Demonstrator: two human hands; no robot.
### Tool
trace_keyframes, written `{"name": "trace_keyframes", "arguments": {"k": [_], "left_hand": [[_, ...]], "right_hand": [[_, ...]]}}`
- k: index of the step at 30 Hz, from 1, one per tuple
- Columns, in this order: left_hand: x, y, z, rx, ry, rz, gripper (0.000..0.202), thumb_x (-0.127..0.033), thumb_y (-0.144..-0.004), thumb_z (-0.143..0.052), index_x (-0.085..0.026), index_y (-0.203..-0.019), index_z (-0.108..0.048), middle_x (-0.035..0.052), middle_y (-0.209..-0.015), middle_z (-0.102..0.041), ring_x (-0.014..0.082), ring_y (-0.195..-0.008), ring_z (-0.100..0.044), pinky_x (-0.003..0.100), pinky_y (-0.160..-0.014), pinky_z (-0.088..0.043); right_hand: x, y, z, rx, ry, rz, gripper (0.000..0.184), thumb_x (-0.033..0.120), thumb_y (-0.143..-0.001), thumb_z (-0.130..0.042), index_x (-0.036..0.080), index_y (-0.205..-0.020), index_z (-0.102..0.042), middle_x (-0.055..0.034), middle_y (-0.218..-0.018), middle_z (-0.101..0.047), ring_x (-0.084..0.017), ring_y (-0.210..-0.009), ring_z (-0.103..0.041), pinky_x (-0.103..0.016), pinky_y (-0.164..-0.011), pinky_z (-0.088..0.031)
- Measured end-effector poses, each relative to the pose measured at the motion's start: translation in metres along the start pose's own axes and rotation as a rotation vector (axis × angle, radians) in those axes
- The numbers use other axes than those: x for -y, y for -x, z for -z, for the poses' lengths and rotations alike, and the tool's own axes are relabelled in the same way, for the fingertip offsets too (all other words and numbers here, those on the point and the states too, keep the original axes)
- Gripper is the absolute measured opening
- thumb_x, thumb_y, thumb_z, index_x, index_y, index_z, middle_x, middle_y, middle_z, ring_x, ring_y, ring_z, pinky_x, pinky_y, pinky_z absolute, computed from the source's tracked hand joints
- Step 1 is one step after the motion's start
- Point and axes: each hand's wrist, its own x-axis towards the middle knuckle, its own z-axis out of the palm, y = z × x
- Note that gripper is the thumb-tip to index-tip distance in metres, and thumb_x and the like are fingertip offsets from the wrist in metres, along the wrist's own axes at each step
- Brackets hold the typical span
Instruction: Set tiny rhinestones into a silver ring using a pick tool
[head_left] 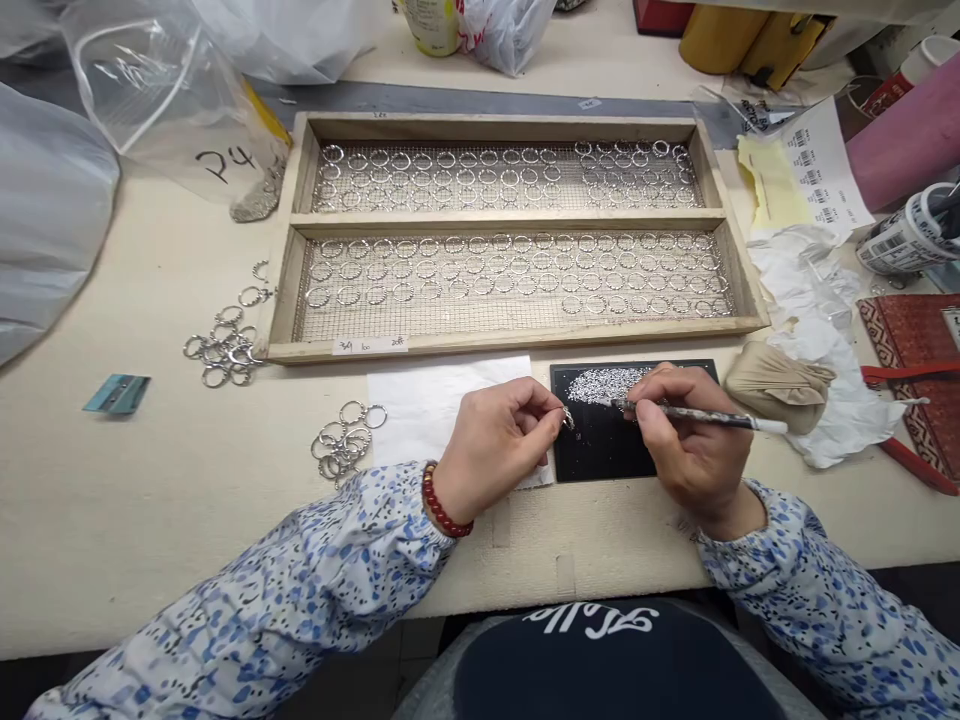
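Between thumb and forefinger, my left hand (504, 440) pinches a small silver ring (568, 418) at the left edge of a black tray (600, 455). My right hand (694, 440) grips a thin pen-like stick (712, 415) with a pale end; its tip points left, toward the ring. Tiny sparkling rhinestones (604, 384) lie in a patch on the tray, with a few scattered lower down. A white paper sheet (435, 390) lies partly under my left hand. Beside it sits a small pile of silver rings (345, 440).
A wooden frame (510, 220) with mesh holds rows of rings behind my hands. More rings (225, 345) lie at its left. A plastic bag (225, 165) marked P4 stands back left. A beige cloth bundle (780, 385), crumpled tissue (806, 280) and red-handled pliers (919, 465) lie right.
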Motion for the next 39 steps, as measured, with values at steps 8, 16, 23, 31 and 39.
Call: {"name": "trace_keyframes", "arguments": {"k": [8,16,23,31,39], "left_hand": [[-0.001,-0.001,0.001,0.009,-0.034,-0.004,0.008,-0.018,-0.082,-0.063,-0.013,-0.076,-0.067,0.0011,-0.061,-0.064,0.0092,-0.048,-0.057,0.016,-0.040,-0.045],[-0.001,-0.001,0.001,0.004,-0.044,-0.003,0.008,-0.018,-0.081,-0.063,-0.014,-0.076,-0.067,0.0012,-0.062,-0.065,0.0097,-0.049,-0.058,0.016,-0.040,-0.045],[-0.001,-0.001,0.001,0.003,-0.047,-0.018,0.007,-0.017,-0.082,-0.063,-0.014,-0.076,-0.067,0.0006,-0.061,-0.065,0.0094,-0.048,-0.058,0.016,-0.040,-0.045],[-0.003,-0.002,0.001,0.010,-0.011,0.015,0.007,-0.017,-0.081,-0.063,-0.014,-0.076,-0.067,0.0009,-0.062,-0.065,0.0091,-0.048,-0.057,0.016,-0.040,-0.046],[-0.001,-0.001,0.001,0.007,0.012,-0.002,0.006,-0.017,-0.081,-0.064,-0.014,-0.076,-0.067,0.0005,-0.062,-0.065,0.0087,-0.048,-0.057,0.015,-0.040,-0.045]], "right_hand": [[-0.007,-0.001,0.002,0.066,0.123,-0.004,0.010,0.009,-0.082,-0.056,0.019,-0.081,-0.058,0.0009,-0.072,-0.055,-0.013,-0.068,-0.053,-0.031,-0.064,-0.043],[-0.005,-0.002,0.000,0.080,0.141,0.010,0.011,0.009,-0.082,-0.055,0.020,-0.081,-0.057,0.0007,-0.072,-0.055,-0.014,-0.068,-0.053,-0.032,-0.064,-0.043],[-0.004,-0.002,0.001,0.066,0.129,0.020,0.012,0.008,-0.082,-0.056,0.020,-0.082,-0.058,0.0007,-0.072,-0.055,-0.014,-0.067,-0.053,-0.032,-0.063,-0.043],[0.008,0.001,-0.003,0.083,-0.181,0.046,0.016,0.006,-0.081,-0.056,0.020,-0.087,-0.060,-0.0007,-0.074,-0.057,-0.016,-0.069,-0.057,-0.036,-0.064,-0.048],[0.007,0.002,-0.004,0.132,-0.155,0.128,0.022,0.006,-0.077,-0.058,0.022,-0.091,-0.060,-0.0019,-0.077,-0.061,-0.018,-0.071,-0.059,-0.037,-0.065,-0.052]]}}
